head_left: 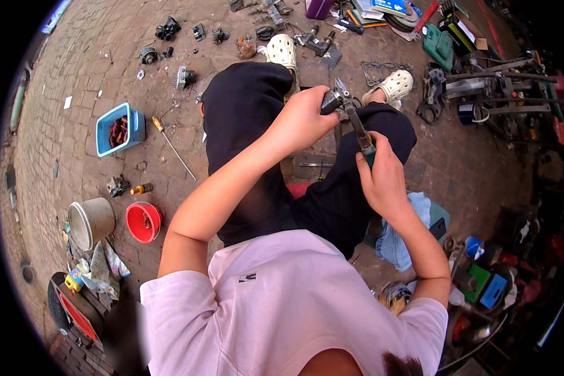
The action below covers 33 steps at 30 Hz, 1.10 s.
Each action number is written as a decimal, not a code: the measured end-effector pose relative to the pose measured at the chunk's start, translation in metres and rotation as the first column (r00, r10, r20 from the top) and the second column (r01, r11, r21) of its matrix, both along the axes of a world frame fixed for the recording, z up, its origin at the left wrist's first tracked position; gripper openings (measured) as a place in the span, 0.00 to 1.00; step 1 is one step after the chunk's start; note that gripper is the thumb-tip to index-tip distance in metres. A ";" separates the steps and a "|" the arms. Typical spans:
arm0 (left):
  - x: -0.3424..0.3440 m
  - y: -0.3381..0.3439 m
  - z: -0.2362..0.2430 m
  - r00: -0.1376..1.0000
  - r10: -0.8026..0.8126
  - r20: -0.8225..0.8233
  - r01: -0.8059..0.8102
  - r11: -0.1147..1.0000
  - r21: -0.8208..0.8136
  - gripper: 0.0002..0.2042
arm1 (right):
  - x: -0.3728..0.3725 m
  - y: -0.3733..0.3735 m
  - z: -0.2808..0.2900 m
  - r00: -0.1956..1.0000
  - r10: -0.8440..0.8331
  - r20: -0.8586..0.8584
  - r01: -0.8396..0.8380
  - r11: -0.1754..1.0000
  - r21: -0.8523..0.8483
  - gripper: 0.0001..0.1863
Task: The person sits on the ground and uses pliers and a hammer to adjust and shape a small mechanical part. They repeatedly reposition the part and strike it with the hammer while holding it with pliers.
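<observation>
My left hand (304,122) is closed around a dark cylindrical metal part (330,102), held above my knees. My right hand (383,174) grips a long metal hand tool with a green handle (360,128). The tool's far end meets the metal part, where small bright prongs stick out. Fingers hide some of both things, so the tool's exact kind is unclear. Below them are my black trousers (247,113), as I sit with knees apart.
Several dark metal parts (183,77) lie on the brick paving ahead. To the left are a screwdriver (159,124), a blue basin (101,133), a red bucket (135,225) and a grey bucket (97,219). Metal pieces and tools (473,88) crowd the right side. A light-blue cloth (395,244) lies by my right elbow.
</observation>
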<state>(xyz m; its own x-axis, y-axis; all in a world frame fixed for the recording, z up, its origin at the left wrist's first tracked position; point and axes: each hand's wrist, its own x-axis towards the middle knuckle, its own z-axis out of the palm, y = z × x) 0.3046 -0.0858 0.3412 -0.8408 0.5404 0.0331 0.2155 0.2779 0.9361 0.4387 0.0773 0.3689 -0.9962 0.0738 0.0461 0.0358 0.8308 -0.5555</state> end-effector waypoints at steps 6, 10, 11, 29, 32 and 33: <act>0.002 0.003 0.002 0.999 -0.005 0.047 0.006 1.000 -0.015 0.09 | -0.003 -0.001 0.001 0.999 0.035 -0.029 -0.030 0.989 0.147 0.24; 0.002 0.003 0.001 1.000 -0.006 -0.013 0.006 1.000 0.005 0.08 | -0.001 0.000 0.001 0.998 0.051 -0.031 -0.044 0.982 0.183 0.24; 0.002 0.002 0.003 1.000 -0.023 0.017 0.023 1.000 -0.003 0.08 | -0.001 0.001 0.002 0.999 0.048 -0.020 -0.044 0.984 0.174 0.24; 0.002 0.002 0.001 0.998 -0.010 0.060 0.009 1.000 0.022 0.07 | -0.001 0.005 -0.002 0.996 0.060 -0.063 -0.054 0.993 0.106 0.24; 0.003 0.003 -0.001 0.998 -0.014 0.062 0.013 0.999 0.032 0.07 | -0.002 0.004 -0.003 0.995 0.065 -0.070 -0.055 0.990 0.129 0.25; 0.003 0.003 -0.001 0.998 -0.011 0.065 0.008 0.999 0.034 0.07 | -0.003 0.004 -0.004 0.995 0.064 -0.079 -0.053 0.991 0.127 0.25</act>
